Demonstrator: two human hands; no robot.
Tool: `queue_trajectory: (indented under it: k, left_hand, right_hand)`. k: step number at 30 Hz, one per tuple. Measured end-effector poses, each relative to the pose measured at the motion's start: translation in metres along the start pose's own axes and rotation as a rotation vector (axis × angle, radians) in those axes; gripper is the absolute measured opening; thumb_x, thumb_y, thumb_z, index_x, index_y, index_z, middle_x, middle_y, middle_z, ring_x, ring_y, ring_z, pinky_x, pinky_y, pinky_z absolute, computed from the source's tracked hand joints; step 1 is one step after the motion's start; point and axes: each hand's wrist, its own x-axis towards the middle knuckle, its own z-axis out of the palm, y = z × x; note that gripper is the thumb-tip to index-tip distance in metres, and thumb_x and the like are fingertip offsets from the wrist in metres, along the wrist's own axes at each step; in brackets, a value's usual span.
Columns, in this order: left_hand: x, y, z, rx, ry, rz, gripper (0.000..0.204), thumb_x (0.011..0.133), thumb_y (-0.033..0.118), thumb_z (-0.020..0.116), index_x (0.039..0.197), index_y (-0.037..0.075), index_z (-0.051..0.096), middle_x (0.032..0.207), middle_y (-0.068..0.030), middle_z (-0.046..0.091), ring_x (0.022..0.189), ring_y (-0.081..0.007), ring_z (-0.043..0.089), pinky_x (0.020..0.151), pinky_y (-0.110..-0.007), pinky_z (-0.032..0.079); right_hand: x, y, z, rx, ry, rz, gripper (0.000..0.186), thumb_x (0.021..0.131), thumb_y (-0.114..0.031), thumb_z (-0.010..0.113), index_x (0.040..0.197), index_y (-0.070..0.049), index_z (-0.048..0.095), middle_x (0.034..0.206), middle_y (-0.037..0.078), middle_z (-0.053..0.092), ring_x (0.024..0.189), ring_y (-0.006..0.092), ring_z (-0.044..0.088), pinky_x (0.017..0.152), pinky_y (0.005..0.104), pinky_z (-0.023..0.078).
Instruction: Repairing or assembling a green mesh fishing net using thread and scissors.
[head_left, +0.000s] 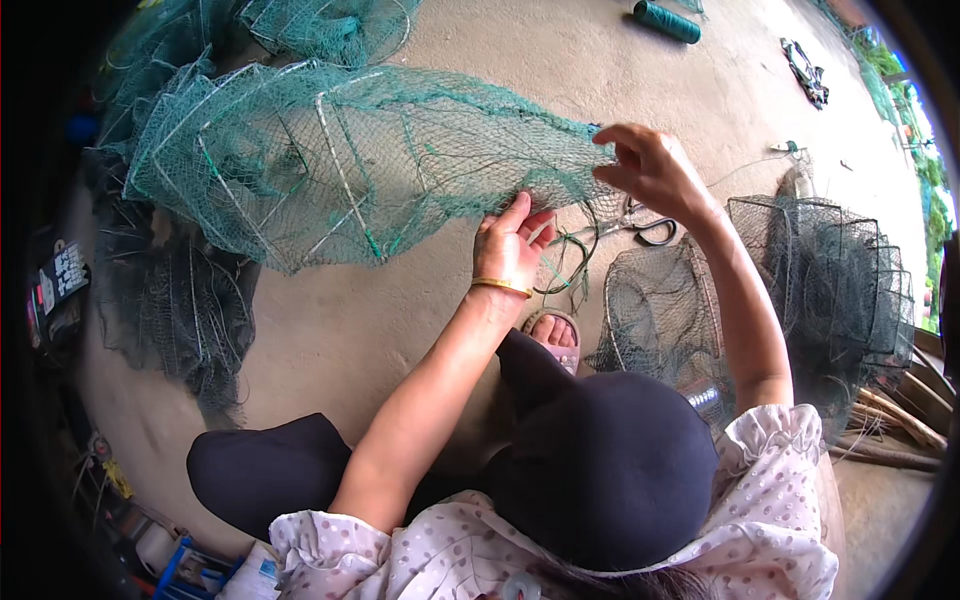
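A long green mesh fish trap net [380, 150], with pale frame rods inside, stretches across in front of me and narrows toward the right. My left hand [512, 245] is at its lower edge, the thumb pressed against the mesh and the other fingers half curled. At the narrow right end, my right hand [655, 175] curves its index finger and thumb around the mesh; exactly what they pinch is hard to make out. Below the hands lie scissors [650, 230] and a loop of dark green cord [570, 265].
A green twine spool [667, 22] lies at the far side. Dark folded mesh traps [830, 270] stand at right, beside wooden sticks [900, 410]. Dark netting [190, 310] hangs at left. A sandaled foot [553, 335] rests below the cord. A thin line runs right from my right hand.
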Motion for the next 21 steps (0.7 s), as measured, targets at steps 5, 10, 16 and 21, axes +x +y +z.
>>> queue_trajectory:
  k: [5,10,16,21]
  left_hand:
    - [-0.006,-0.005,-0.007,0.018,-0.028,0.007,0.014,0.086,0.016,0.062,0.097,0.009,0.057,0.092,-0.0025,0.060,0.081,-0.0194,0.060,0.071,-0.034,0.045]
    - [-0.015,-0.001,-0.009,0.060,-0.046,0.022,0.016,0.087,0.019,0.061,0.099,0.010,0.058,0.096,-0.0038,0.061,0.088,-0.0190,0.057,0.077,-0.035,0.044]
    - [-0.031,-0.003,-0.005,0.158,0.005,0.029,0.020,0.088,0.020,0.060,0.099,0.005,0.054,0.093,-0.0060,0.059,0.083,-0.0189,0.060,0.069,-0.032,0.047]
    - [-0.042,-0.009,-0.002,0.162,0.051,0.010,0.023,0.086,0.018,0.064,0.098,0.002,0.052,0.091,-0.0065,0.057,0.082,-0.0192,0.059,0.068,-0.031,0.047]
  right_hand:
    - [0.044,-0.008,0.023,-0.107,-0.118,-0.096,0.058,0.073,-0.043,0.070,0.110,0.000,0.059,0.060,0.002,0.047,0.052,0.0121,0.044,0.048,0.0305,0.036]
    - [0.072,-0.004,0.044,0.017,-0.277,-0.208,0.016,0.075,-0.018,0.067,0.078,-0.002,0.066,0.068,0.008,0.065,0.062,0.0151,0.060,0.059,0.0311,0.047]
    - [0.095,0.024,0.031,0.087,-0.009,-0.078,0.021,0.077,-0.022,0.063,0.080,-0.001,0.065,0.064,0.006,0.060,0.060,0.0126,0.055,0.056,0.0309,0.044]
    - [0.107,0.045,0.029,0.016,0.094,-0.034,0.025,0.078,-0.027,0.063,0.084,-0.002,0.066,0.065,0.008,0.061,0.061,0.0152,0.057,0.058,0.0324,0.046]
